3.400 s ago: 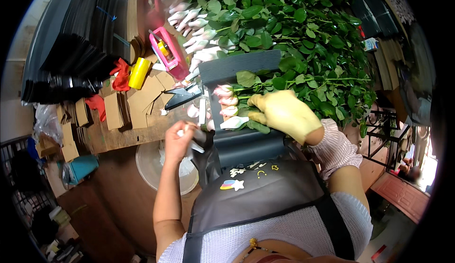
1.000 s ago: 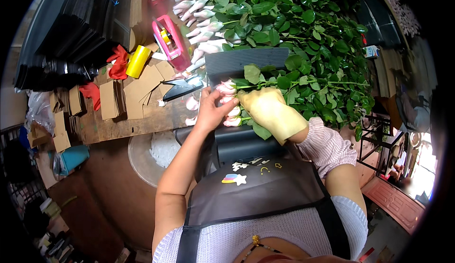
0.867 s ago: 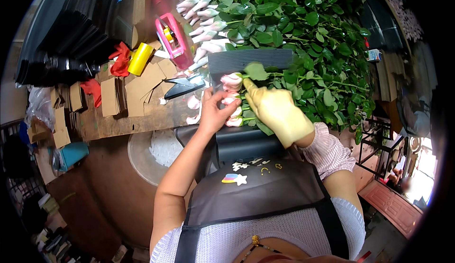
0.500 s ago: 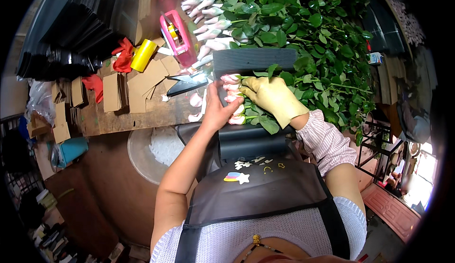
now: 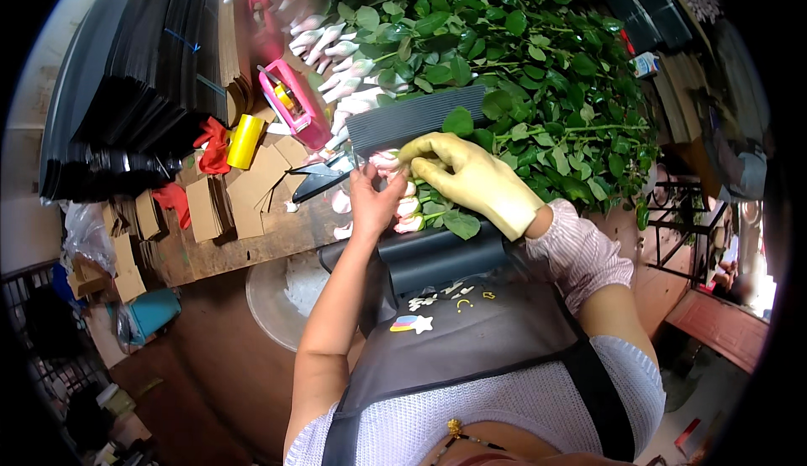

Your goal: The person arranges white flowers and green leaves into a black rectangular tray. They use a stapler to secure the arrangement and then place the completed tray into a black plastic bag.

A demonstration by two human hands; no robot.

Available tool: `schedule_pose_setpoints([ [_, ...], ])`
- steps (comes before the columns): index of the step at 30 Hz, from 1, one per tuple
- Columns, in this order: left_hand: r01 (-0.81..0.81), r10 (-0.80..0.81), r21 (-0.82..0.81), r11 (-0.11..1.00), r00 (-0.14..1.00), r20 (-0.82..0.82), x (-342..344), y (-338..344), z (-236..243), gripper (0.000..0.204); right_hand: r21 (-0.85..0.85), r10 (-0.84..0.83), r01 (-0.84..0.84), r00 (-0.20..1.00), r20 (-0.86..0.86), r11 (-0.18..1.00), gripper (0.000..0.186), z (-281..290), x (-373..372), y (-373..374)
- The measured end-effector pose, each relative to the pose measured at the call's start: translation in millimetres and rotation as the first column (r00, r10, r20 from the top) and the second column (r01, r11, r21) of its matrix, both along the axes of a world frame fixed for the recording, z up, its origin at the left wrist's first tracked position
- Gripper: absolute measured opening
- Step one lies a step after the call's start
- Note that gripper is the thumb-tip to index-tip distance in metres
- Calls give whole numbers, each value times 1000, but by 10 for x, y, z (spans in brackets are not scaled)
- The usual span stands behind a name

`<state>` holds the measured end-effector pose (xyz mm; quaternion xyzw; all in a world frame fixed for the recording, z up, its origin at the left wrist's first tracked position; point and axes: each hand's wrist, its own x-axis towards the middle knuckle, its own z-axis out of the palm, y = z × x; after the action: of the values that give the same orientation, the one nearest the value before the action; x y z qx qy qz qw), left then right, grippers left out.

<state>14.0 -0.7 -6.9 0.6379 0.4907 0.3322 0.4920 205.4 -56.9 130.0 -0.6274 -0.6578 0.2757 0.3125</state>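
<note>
A row of pink roses (image 5: 408, 208) lies on a dark ribbed board (image 5: 416, 117), their leafy stems running right. My left hand (image 5: 374, 200), bare, has its fingers closed at the upper rose heads. My right hand (image 5: 471, 180), in a pale yellow rubber glove, pinches at the top rose (image 5: 385, 158) beside the left fingertips; the exact contact is partly hidden. Loose pale petals (image 5: 340, 201) and black-handled scissors (image 5: 307, 184) lie just left of my hands.
Leafy rose stems (image 5: 538, 63) with white-sleeved heads (image 5: 336, 50) fill the back. Leftward are a pink tape dispenser (image 5: 303, 117), yellow roll (image 5: 245, 142), red cloths (image 5: 214, 147), cardboard pieces (image 5: 248, 201) and black stacked sheets (image 5: 126, 88). A basin (image 5: 273, 315) sits below the table edge (image 5: 218, 256).
Since the earliest frame my left hand has moved up from the white wrapping to the roses, and the lower rose's white sleeve is off. Lately both hands stay at the upper roses; the view has shifted.
</note>
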Motion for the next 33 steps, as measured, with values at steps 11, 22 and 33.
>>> schedule_pose_setpoints([
  [11, 21, -14, 60, 998, 994, -105, -82, -67, 162, 33, 115, 163, -262, 828, 536, 958, 52, -407, -55, 85],
  [22, 66, -68, -23, 998, 992, -105, -51, -8, 114, 37, 49, 237, -253, 947, 215, 966, 52, -147, 98, -26],
  [33, -48, 52, -87, 995, 998, 41, 1, -15, -5, 37, -590, -42, 28, 999, -9, 807, 48, 127, 626, -1876],
])
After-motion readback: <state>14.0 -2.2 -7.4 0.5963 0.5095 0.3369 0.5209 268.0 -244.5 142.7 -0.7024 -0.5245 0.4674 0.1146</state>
